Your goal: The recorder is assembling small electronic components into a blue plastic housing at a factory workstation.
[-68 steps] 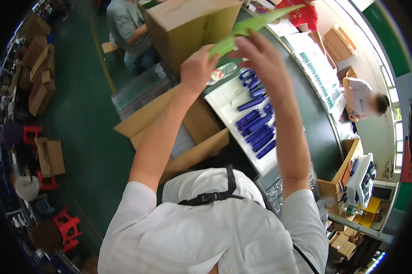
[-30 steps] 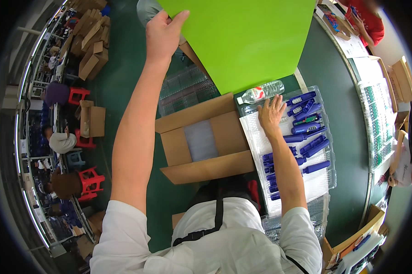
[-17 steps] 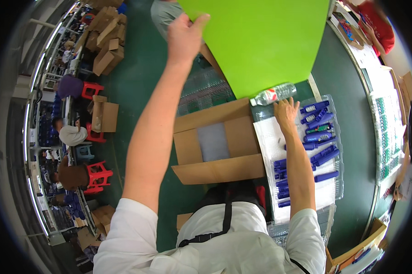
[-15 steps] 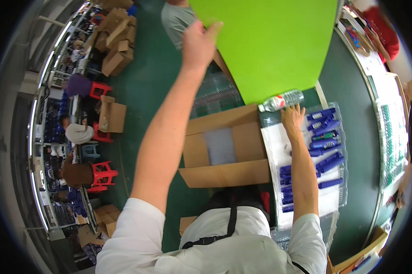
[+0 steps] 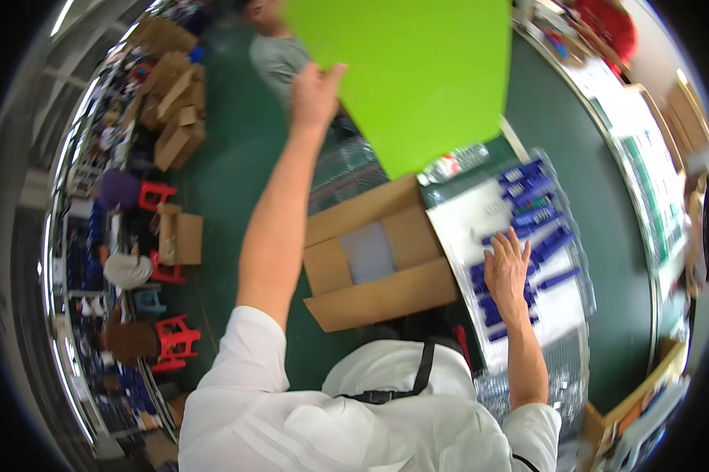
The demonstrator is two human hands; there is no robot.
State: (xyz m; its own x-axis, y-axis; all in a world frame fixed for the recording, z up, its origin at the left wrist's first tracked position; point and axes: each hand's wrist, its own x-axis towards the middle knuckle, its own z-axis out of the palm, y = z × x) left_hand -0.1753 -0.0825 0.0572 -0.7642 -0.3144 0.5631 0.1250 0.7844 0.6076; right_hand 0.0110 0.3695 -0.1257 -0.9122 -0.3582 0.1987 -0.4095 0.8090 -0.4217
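- Head view, upper centre: a bright green, flat, stiff-looking sheet (image 5: 417, 79) fills the space, its lower corner coming down beside a clear plastic bottle with a red-and-white label and a white cap (image 5: 454, 163).
- The left hand (image 5: 313, 98), left of the upper centre, pinches the sheet's left edge, its thumb lying toward the green face.
- The right hand (image 5: 508, 275), right of centre, is spread, palm down, over dark blue plastic tube-like parts (image 5: 555, 245); whether its fingertips touch them is not clear.
- These parts lie in loose rows on a white liner (image 5: 555, 315), with a clear plastic tray edge showing along its right side.
- In the centre, an open brown cardboard box (image 5: 382, 303) stands left of the liner, flaps out, with a translucent greyish sheet (image 5: 368, 253) inside.
- The dark green table (image 5: 622, 307) extends along the right.
- Upper left of the green sheet, a person in a grey shirt (image 5: 278, 63) is partly hidden; a person in red (image 5: 612, 35) is at upper right.
- At far left, people sit near red plastic stools (image 5: 177, 338).
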